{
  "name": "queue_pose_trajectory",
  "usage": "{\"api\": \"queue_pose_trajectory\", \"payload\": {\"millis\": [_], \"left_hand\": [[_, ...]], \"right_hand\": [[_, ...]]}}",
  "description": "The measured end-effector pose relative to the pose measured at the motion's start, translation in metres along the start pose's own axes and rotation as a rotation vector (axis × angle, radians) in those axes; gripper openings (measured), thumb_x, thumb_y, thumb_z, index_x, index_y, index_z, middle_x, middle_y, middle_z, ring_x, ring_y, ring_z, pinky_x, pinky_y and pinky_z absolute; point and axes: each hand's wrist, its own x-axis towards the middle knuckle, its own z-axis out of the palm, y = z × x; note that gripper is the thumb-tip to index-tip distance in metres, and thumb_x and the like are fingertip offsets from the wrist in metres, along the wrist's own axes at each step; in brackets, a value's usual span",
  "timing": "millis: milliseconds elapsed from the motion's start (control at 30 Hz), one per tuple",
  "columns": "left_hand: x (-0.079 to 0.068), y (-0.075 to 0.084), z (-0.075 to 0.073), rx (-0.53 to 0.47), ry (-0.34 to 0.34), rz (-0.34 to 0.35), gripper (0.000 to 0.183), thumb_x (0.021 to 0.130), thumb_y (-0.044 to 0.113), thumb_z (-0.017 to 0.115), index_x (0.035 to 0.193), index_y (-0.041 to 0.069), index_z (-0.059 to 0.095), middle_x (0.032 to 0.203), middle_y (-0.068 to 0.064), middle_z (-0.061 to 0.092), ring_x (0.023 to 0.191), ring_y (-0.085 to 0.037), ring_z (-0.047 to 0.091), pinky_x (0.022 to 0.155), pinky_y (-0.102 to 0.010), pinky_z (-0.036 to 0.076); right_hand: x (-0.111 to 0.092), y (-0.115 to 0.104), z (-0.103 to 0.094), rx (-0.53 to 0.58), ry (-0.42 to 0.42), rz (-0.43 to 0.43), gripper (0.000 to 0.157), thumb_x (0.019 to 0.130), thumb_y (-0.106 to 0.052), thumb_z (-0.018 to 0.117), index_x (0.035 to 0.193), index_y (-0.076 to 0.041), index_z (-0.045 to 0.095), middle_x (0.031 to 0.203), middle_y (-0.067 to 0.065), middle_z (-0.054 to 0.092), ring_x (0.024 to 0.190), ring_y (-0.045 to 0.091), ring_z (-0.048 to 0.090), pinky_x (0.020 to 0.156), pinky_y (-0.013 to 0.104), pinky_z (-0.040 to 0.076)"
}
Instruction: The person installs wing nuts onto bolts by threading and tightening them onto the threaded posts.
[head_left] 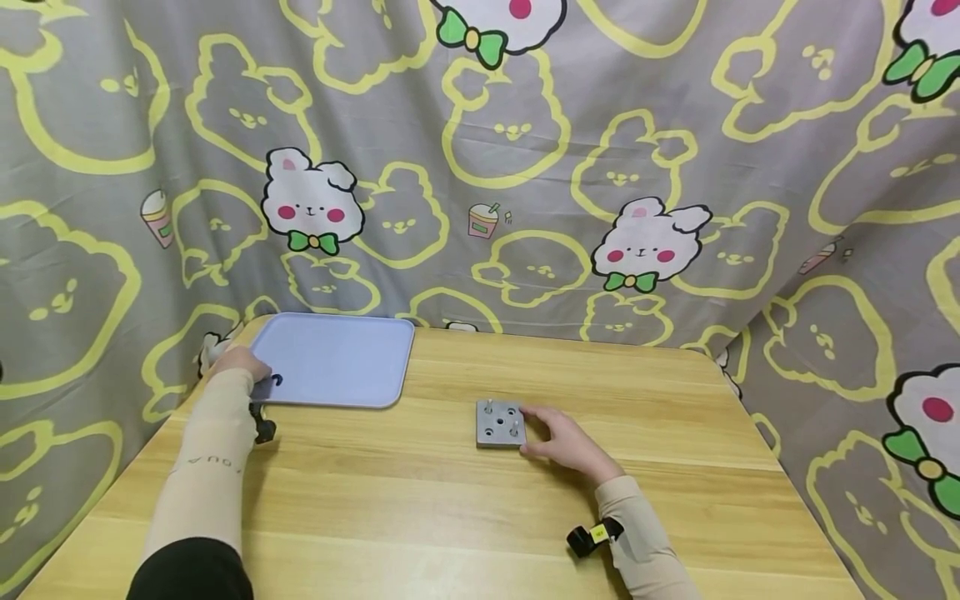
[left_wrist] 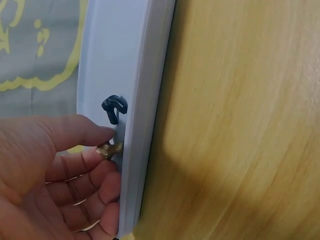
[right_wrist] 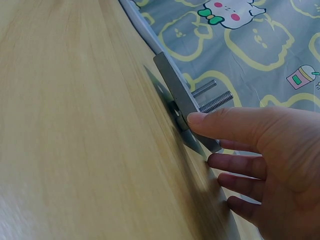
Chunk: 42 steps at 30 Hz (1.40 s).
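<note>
In the left wrist view, my left hand (left_wrist: 55, 170) is at the tray, with thumb and forefinger pinching a small brass-coloured metal piece (left_wrist: 107, 150). Beside the fingertips a black hook-shaped piece (left_wrist: 115, 106) lies on the tray. My right hand (head_left: 564, 439) holds the right side of a square grey metal plate (head_left: 500, 437) on the table. Two threaded bolts (right_wrist: 216, 102) stick up from this plate, which also has several holes. Along the plate's edge lies the right thumb (right_wrist: 197, 118); the other fingers are partly hidden behind it.
The pale blue tray (head_left: 337, 358) lies at the table's back left. A wooden table (head_left: 405, 500) carries everything. Behind and at both sides hangs a grey patterned curtain (head_left: 420, 108). Each wrist wears a small black camera (head_left: 581, 542).
</note>
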Motion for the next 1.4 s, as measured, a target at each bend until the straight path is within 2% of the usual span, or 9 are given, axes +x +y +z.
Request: {"api": "queue_pose_trajectory", "payload": {"millis": [133, 267, 500, 567, 700, 767, 867, 1100, 1400], "left_hand": [[-0.004, -0.002, -0.005, -0.018, 0.007, 0.025, 0.04, 0.084, 0.024, 0.058, 0.095, -0.015, 0.06, 0.095, -0.03, 0.058, 0.082, -0.036, 0.054, 0.066, -0.041, 0.049], [-0.007, 0.0, -0.012, -0.014, 0.049, 0.107, 0.038, 0.086, 0.028, 0.056, 0.085, -0.009, 0.064, 0.088, -0.028, 0.062, 0.079, -0.035, 0.055, 0.068, -0.044, 0.049], [-0.013, 0.017, -0.019, -0.169, 0.162, 0.158, 0.033, 0.092, 0.036, 0.054, 0.082, 0.005, 0.061, 0.068, -0.006, 0.059, 0.061, -0.021, 0.048, 0.052, -0.031, 0.036], [-0.015, 0.024, -0.02, -0.202, 0.219, 0.174, 0.032, 0.092, 0.036, 0.055, 0.085, 0.005, 0.061, 0.073, -0.01, 0.063, 0.065, -0.024, 0.051, 0.054, -0.032, 0.037], [-0.023, 0.04, -0.021, -0.269, 0.298, 0.204, 0.035, 0.092, 0.037, 0.057, 0.098, 0.004, 0.065, 0.102, -0.02, 0.068, 0.088, -0.036, 0.058, 0.068, -0.043, 0.044], [-0.028, 0.048, -0.021, -0.311, 0.333, 0.214, 0.035, 0.093, 0.037, 0.057, 0.099, 0.003, 0.065, 0.106, -0.022, 0.067, 0.095, -0.038, 0.057, 0.078, -0.049, 0.044], [-0.038, 0.062, -0.019, -0.366, 0.386, 0.235, 0.034, 0.094, 0.037, 0.056, 0.098, 0.004, 0.065, 0.103, -0.021, 0.067, 0.089, -0.035, 0.057, 0.085, -0.053, 0.042], [-0.058, 0.096, -0.011, -0.483, 0.504, 0.317, 0.029, 0.093, 0.034, 0.059, 0.094, 0.006, 0.068, 0.091, -0.015, 0.07, 0.075, -0.023, 0.056, 0.064, -0.031, 0.042], [-0.072, 0.139, 0.007, -0.674, 0.56, 0.368, 0.024, 0.09, 0.031, 0.067, 0.09, 0.007, 0.07, 0.089, -0.012, 0.071, 0.079, -0.014, 0.058, 0.068, -0.025, 0.043]], "right_hand": [[0.0, 0.0, 0.0, -0.013, -0.001, -0.018, 0.069, 0.08, -0.021, 0.077, 0.141, -0.007, 0.05, 0.143, 0.016, 0.052, 0.136, 0.037, 0.045, 0.115, 0.053, 0.032], [0.0, -0.001, -0.001, -0.006, -0.003, -0.022, 0.068, 0.08, -0.021, 0.077, 0.141, -0.006, 0.049, 0.143, 0.016, 0.052, 0.136, 0.036, 0.045, 0.116, 0.053, 0.032], [-0.001, -0.001, -0.001, -0.013, 0.007, -0.036, 0.068, 0.08, -0.02, 0.077, 0.141, -0.005, 0.049, 0.142, 0.017, 0.053, 0.134, 0.038, 0.046, 0.114, 0.054, 0.033], [-0.001, -0.001, -0.001, -0.014, 0.01, -0.04, 0.068, 0.08, -0.02, 0.077, 0.141, -0.004, 0.049, 0.142, 0.018, 0.053, 0.134, 0.038, 0.046, 0.114, 0.055, 0.033], [-0.001, -0.002, 0.0, -0.013, 0.004, -0.033, 0.069, 0.081, -0.021, 0.077, 0.141, -0.005, 0.048, 0.142, 0.018, 0.053, 0.134, 0.038, 0.046, 0.114, 0.054, 0.033], [-0.001, -0.002, -0.001, -0.01, 0.004, -0.031, 0.069, 0.081, -0.02, 0.077, 0.141, -0.005, 0.049, 0.142, 0.018, 0.053, 0.134, 0.038, 0.046, 0.114, 0.055, 0.033], [-0.002, -0.003, -0.001, -0.013, 0.001, -0.027, 0.068, 0.08, -0.02, 0.077, 0.141, -0.005, 0.049, 0.142, 0.018, 0.053, 0.134, 0.038, 0.046, 0.114, 0.055, 0.034], [-0.001, -0.003, -0.001, 0.0, 0.006, -0.021, 0.068, 0.08, -0.02, 0.077, 0.141, -0.005, 0.049, 0.142, 0.018, 0.053, 0.134, 0.038, 0.046, 0.114, 0.054, 0.033], [-0.001, -0.003, 0.0, -0.005, 0.003, -0.032, 0.069, 0.081, -0.022, 0.077, 0.141, -0.005, 0.049, 0.142, 0.019, 0.053, 0.134, 0.039, 0.045, 0.114, 0.055, 0.033]]}}
